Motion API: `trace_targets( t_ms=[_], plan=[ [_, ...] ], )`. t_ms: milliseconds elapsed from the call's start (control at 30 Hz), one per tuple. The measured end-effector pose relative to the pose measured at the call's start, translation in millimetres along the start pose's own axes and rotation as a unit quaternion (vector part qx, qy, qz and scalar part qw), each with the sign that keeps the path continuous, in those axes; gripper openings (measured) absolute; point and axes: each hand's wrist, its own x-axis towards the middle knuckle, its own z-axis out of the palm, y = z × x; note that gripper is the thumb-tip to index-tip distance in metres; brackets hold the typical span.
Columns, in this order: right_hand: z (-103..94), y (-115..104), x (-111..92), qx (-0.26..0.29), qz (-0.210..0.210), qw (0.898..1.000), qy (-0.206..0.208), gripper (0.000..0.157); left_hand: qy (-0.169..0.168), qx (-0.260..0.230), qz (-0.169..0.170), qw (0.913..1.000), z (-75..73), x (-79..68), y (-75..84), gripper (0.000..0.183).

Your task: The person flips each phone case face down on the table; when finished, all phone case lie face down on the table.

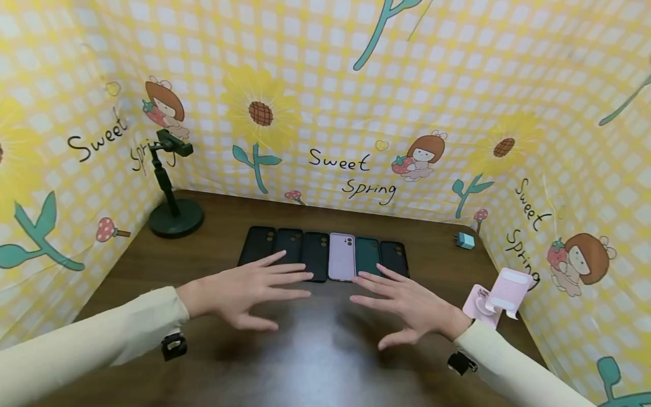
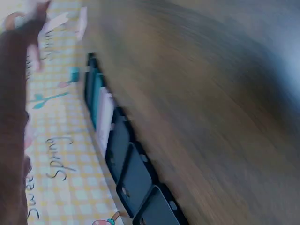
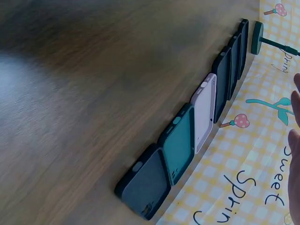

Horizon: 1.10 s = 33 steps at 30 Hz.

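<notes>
Several phone cases lie side by side in a row on the dark wooden table. At the left end are three dark ones, among them a black phone case (image 1: 256,244); then come a lilac phone case (image 1: 341,257), a teal phone case (image 1: 367,252) and a dark phone case (image 1: 395,257) at the right end. My left hand (image 1: 251,291), fingers spread, overlaps the lower edges of the dark cases in the head view. My right hand (image 1: 409,308) is also spread, its fingertips by the lower edges of the teal and right-end cases. Neither hand holds anything.
A dark green phone stand (image 1: 175,217) with a round base stands at the back left. On the right are a pink phone stand (image 1: 500,297) and, behind it, a light blue charger plug (image 1: 465,241). Yellow checked cloth (image 1: 325,124) walls the table on three sides.
</notes>
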Motion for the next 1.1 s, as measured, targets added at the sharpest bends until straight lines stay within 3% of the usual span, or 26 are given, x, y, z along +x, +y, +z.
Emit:
trace_targets(
  t_ms=[133, 267, 433, 567, 700, 800, 967, 1100],
  plan=[
    [2.6, 11.9, 20.7, 0.001, -0.006, 1.0, 0.025, 0.088, 0.059, 0.02, -0.06, 0.9963, 2.0, -6.0, -7.1, 0.055],
    [1.0, 30.2, 50.6, 0.003, -0.005, 0.998, 0.064, 0.074, 0.099, 0.011, -0.174, 0.9798, 4.3, -16.6, -18.9, 0.039],
    [-1.8, 53.0, 96.9, 0.01, 0.0, 0.994, 0.108, 0.043, 0.087, -0.049, -0.332, 0.9379, 7.2, -31.7, -31.1, 0.032],
    [3.4, 70.7, 132.0, 0.037, 0.048, 0.991, 0.116, 0.028, 0.091, -0.112, -0.412, 0.8997, 15.5, -39.2, -43.2, 0.031],
    [19.1, 88.5, 164.1, 0.082, 0.11, 0.988, 0.069, 0.023, 0.136, -0.183, -0.443, 0.8672, 29.7, -41.3, -57.7, 0.029],
    [38.6, 101.0, 187.5, 0.1, 0.132, 0.986, 0.031, 0.021, 0.148, -0.21, -0.448, 0.8562, 41.2, -45.4, -64.7, 0.028],
    [74.3, 118.0, 219.8, 0.108, 0.166, 0.98, -0.017, 0.02, 0.121, -0.223, -0.463, 0.8492, 55.8, -58.2, -67.4, 0.029],
    [96.3, 126.4, 239.2, 0.117, 0.203, 0.971, -0.038, 0.022, 0.083, -0.237, -0.452, 0.8557, 59.9, -65.1, -64.5, 0.032]
  ],
)
